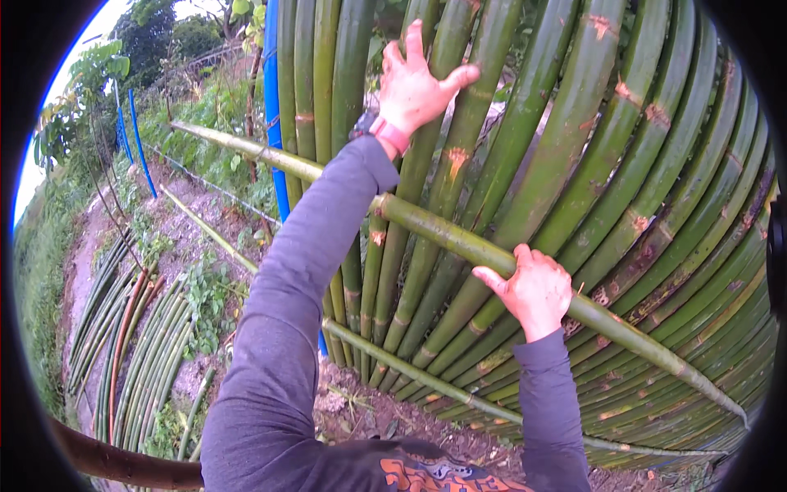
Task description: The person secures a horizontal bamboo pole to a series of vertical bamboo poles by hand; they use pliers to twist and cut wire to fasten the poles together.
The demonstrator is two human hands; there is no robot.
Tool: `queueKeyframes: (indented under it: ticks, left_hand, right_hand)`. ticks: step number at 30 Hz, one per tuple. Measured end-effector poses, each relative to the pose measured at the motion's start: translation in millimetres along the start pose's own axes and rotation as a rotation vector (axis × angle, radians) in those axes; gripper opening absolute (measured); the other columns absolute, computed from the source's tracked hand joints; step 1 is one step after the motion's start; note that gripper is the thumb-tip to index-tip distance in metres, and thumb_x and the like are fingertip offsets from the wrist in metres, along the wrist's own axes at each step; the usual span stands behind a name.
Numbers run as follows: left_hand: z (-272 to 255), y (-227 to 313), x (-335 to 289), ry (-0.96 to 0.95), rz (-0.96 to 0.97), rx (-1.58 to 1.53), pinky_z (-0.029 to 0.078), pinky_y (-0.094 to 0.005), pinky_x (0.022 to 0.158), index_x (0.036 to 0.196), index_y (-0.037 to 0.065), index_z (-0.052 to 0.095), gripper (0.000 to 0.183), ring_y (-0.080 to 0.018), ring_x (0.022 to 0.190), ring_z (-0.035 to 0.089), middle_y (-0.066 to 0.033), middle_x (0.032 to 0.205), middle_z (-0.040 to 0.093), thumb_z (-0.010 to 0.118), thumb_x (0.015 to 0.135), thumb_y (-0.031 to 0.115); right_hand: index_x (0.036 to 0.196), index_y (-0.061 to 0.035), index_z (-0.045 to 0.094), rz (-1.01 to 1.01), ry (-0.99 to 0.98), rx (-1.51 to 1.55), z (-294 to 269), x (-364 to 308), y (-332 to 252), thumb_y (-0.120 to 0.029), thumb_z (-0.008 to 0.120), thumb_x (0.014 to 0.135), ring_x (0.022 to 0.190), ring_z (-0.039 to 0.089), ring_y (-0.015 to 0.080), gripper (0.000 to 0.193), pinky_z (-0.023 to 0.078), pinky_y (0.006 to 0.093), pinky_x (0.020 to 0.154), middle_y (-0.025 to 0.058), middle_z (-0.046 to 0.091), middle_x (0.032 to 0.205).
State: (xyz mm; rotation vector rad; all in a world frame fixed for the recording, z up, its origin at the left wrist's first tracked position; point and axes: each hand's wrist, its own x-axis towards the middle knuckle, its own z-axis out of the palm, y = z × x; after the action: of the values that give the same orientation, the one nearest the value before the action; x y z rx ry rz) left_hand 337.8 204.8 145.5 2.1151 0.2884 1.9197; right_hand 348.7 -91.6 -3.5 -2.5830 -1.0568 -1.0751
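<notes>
A row of upright green bamboo poles [566, 131] stands side by side like a fence in front of me. Across them runs a thinner horizontal bamboo rail [443, 232]. My left hand [418, 86] is raised at the upper middle, fingers and thumb spread, against or just in front of the upright poles; nothing is in it. On the horizontal rail rests my right hand [534, 293], its fingers curled over the top and its thumb pointing left along the near side. The far side of its grip is hidden. A red band [388, 134] circles my left wrist.
A lower bamboo rail [426, 379] crosses the fence near its foot. A blue post [275, 107] stands at the fence's left end. Cut bamboo poles [152, 361] lie on the ground at left, beside weeds. A brown bar [123, 459] enters at the lower left.
</notes>
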Motion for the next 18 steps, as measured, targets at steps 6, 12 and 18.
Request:
queueKeyframes:
  ticks: [6,12,18]
  left_hand:
    - [-1,8,17,0.035,-0.011,0.142,0.050,-0.0571,0.097,0.143,0.007,0.036,0.083,-0.0544,0.116,0.057,-0.0353,0.128,0.051,0.073,0.084,0.052]
    - [-7,0,19,0.086,0.080,0.251,0.038,-0.0644,0.106,0.145,0.008,0.033,0.085,-0.0505,0.128,0.048,-0.0317,0.136,0.046,0.073,0.082,0.050]
    - [5,0,22,0.168,0.327,0.389,0.021,-0.0714,0.114,0.150,0.006,0.033,0.083,-0.0497,0.141,0.034,-0.0319,0.146,0.040,0.067,0.086,0.048]
  right_hand:
    - [0.093,-0.0095,0.067,-0.071,0.084,0.014,9,-3,17,-0.072,0.072,0.076,0.076,0.070,0.0322,0.065,0.056,0.0436,0.065,0.0115,0.070,0.082]
    - [0.111,-0.0050,0.069,-0.033,-0.004,0.311,2,9,14,-0.059,0.073,0.086,0.087,0.073,0.0311,0.059,0.058,0.0408,0.076,0.0160,0.074,0.095]
    - [0.143,0.0070,0.047,-0.145,0.134,1.127,-1,99,-54,-0.041,0.066,0.097,0.130,0.060,0.0269,0.069,0.047,0.0369,0.107,0.0208,0.060,0.142]
